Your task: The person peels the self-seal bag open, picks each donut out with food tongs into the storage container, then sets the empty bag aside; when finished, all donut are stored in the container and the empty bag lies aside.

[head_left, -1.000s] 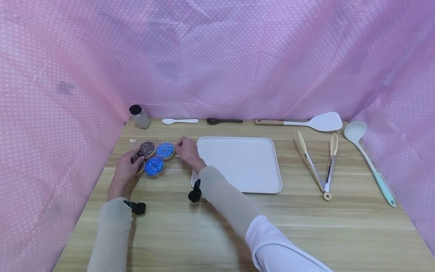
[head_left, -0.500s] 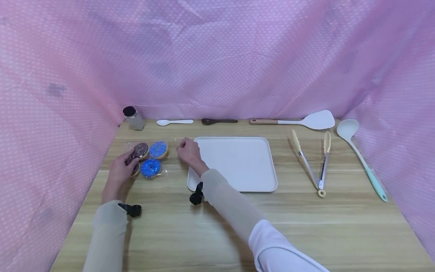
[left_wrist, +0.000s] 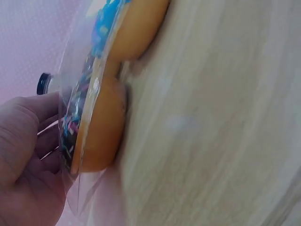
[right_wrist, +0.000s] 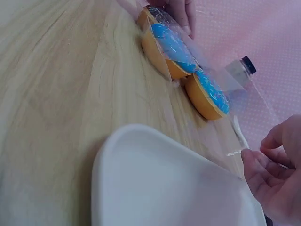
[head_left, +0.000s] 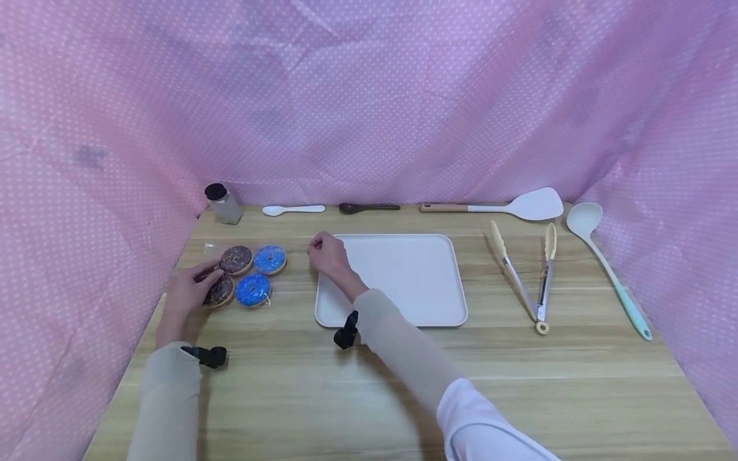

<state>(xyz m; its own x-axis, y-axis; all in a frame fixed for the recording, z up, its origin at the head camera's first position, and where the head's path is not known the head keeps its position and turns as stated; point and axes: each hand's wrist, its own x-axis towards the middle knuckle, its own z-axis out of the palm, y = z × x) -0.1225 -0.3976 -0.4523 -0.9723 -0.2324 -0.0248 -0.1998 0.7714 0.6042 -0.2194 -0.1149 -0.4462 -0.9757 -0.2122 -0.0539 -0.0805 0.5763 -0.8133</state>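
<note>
If the right hand [head_left: 330, 256], pinching the clear wrapper [right_wrist: 223, 81], tugs sharply, the doughnuts [head_left: 245, 293] could slide from the left hand [head_left: 183, 297], whose grip I can't tell.

Two doughnuts [head_left: 236, 260] wear dark brown icing and two [head_left: 270, 259] bright blue, all flecked with sprinkles [left_wrist: 73, 127], pink, white and teal among them; their bases [left_wrist: 102, 127] are golden orange. The wrap [left_wrist: 75, 66] is colourless. The tray [head_left: 403, 282] is plain white, the bench [head_left: 323, 403] pale wood with streaky grain, the curtain [head_left: 369, 96] pink with small white dots. One spoon [head_left: 295, 209] is white, the other [head_left: 369, 208] dark brown. The spatula [head_left: 496, 209] is white and tan, the ladle [head_left: 617, 286] off-white and mint green, the tongs [head_left: 521, 286] cream and silver. The jar's lid [head_left: 216, 191] is black.
</note>
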